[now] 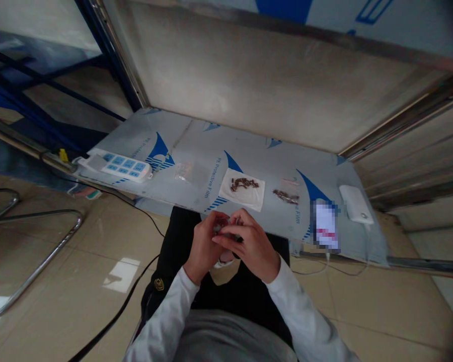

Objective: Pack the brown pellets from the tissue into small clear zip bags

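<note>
My left hand (pixel 207 241) and my right hand (pixel 253 244) meet just off the front edge of the table, above my lap. Both are closed, fingertips almost together, around something small and partly see-through that I cannot make out. Just beyond them lies a white sheet (pixel 229 193) with a heap of small brown pieces (pixel 243 184) on it. To its right is a second bunch of similar dark pieces (pixel 286 196), which seems to lie in clear plastic. A clear plastic bag (pixel 184 172) rests left of the sheet.
The film-covered table (pixel 196 146) carries a power strip (pixel 126 167) at the left. At the right are a phone (pixel 326 226) with a cable and a white power bank (pixel 355 203). A shelf edge (pixel 324 37) overhangs the back. Chair legs (pixel 60 246) stand at the left.
</note>
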The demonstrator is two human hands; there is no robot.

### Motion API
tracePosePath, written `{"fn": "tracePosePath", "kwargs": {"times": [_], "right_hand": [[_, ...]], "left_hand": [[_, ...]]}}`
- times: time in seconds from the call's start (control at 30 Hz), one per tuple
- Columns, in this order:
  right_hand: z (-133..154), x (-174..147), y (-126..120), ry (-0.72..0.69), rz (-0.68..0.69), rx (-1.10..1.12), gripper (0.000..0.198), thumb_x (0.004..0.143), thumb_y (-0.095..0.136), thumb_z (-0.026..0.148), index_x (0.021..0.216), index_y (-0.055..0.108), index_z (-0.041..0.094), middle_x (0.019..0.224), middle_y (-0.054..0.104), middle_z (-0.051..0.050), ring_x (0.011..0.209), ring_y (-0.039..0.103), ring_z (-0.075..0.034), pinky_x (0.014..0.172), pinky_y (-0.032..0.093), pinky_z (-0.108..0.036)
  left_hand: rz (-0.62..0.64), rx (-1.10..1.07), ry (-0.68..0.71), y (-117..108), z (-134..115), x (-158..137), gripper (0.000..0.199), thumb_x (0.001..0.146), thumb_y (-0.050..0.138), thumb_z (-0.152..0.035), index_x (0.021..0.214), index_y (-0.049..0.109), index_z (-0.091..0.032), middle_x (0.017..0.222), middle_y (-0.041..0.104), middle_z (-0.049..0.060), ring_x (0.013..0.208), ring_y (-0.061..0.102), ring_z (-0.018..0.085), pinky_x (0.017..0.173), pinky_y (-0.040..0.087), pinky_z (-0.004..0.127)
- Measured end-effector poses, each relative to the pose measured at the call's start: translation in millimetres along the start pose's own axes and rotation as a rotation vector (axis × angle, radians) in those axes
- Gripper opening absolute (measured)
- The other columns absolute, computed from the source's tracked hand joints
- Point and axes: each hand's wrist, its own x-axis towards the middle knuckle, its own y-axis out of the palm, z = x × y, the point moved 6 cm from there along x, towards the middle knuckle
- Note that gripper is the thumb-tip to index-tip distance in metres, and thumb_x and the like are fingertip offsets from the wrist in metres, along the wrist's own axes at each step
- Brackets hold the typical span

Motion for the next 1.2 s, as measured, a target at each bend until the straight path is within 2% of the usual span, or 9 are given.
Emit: {"fn": "tracePosePath", "kwargs": {"times": [0.1,0.2,0.3,0.4,0.67,0.77,0.83,0.97,1.2], "right_hand": [[-8,0,-6,-0.003,0.031,0.056,0.015,0.082,0.065,0.033,0.076,0.072,0.022,0.103,0.058,-0.006,0.095,0.059,-0.018,0.084,0.048,-0.031],[-16,-3,-15,0.032,0.055,0.137,0.013,0.086,0.059,0.025,0.081,0.069,0.020,0.101,0.065,-0.005,0.095,0.062,-0.017,0.085,0.047,-0.029],[-21,-7,-26,0.057,0.042,0.169,0.013,0.089,0.056,0.027,0.087,0.067,0.021,0.087,0.069,-0.001,0.084,0.065,-0.015,0.078,0.048,-0.026],[-22,-11,-35,0.065,0.023,0.180,0.014,0.089,0.056,0.030,0.087,0.066,0.021,0.081,0.069,0.000,0.076,0.064,-0.014,0.072,0.047,-0.024],[-18,-15,-41,0.041,-0.025,0.251,0.010,0.086,0.060,0.030,0.087,0.065,0.021,0.083,0.067,-0.001,0.079,0.063,-0.014,0.075,0.047,-0.025],[-23,-17,-37,0.128,-0.137,0.397,0.037,0.077,0.070,0.032,0.110,0.058,0.022,0.091,0.068,-0.002,0.085,0.063,-0.016,0.080,0.048,-0.028],[-26,-17,-26,0.193,-0.142,0.529,0.048,0.073,0.073,0.033,0.116,0.055,0.022,0.097,0.068,-0.003,0.089,0.063,-0.018,0.082,0.049,-0.030],[-29,-16,-4,0.258,-0.120,0.740,0.017,0.081,0.066,0.034,0.087,0.067,0.018,0.086,0.070,-0.003,0.082,0.063,-0.016,0.074,0.049,-0.027],[-28,-16,-11,0.208,-0.184,0.706,0.012,0.078,0.069,0.030,0.080,0.073,0.018,0.077,0.069,-0.003,0.073,0.061,-0.015,0.068,0.047,-0.026]], "left_hand": [[0.006,0.004,0.002,-2,-2,-3,0.035,0.064,0.069,-0.013,0.095,0.053,-0.018,0.084,0.065,0.001,0.073,0.061,0.014,0.066,0.046,0.023],[0.019,-0.109,0.000,-6,-2,-7,0.048,0.061,0.076,-0.021,0.102,0.051,-0.017,0.090,0.063,0.003,0.078,0.060,0.015,0.071,0.047,0.025],[-0.001,-0.365,-0.034,-14,0,-8,0.035,0.072,0.070,-0.027,0.101,0.054,-0.017,0.094,0.063,0.005,0.086,0.060,0.016,0.077,0.047,0.026],[-0.026,-0.525,-0.109,-17,2,-6,0.015,0.081,0.062,-0.028,0.088,0.060,-0.016,0.085,0.064,0.003,0.081,0.060,0.013,0.075,0.047,0.024],[-0.053,-0.514,-0.130,-16,-4,-6,0.012,0.077,0.068,-0.026,0.083,0.066,-0.015,0.079,0.068,0.002,0.073,0.060,0.011,0.069,0.047,0.020],[-0.097,-0.549,-0.133,-16,-6,-9,0.012,0.077,0.068,-0.026,0.082,0.066,-0.015,0.078,0.067,0.002,0.073,0.060,0.011,0.069,0.047,0.020],[-0.122,-0.568,-0.133,-15,-8,-10,0.011,0.077,0.069,-0.026,0.081,0.066,-0.015,0.078,0.067,0.002,0.073,0.060,0.011,0.069,0.047,0.020],[-0.143,-0.579,-0.136,-14,-9,-12,0.011,0.078,0.068,-0.026,0.082,0.066,-0.015,0.079,0.068,0.002,0.075,0.061,0.012,0.073,0.047,0.021],[-0.048,-0.546,-0.140,-13,-8,-8,0.012,0.076,0.069,-0.027,0.080,0.068,-0.016,0.079,0.069,0.003,0.076,0.062,0.013,0.073,0.048,0.022]]}}
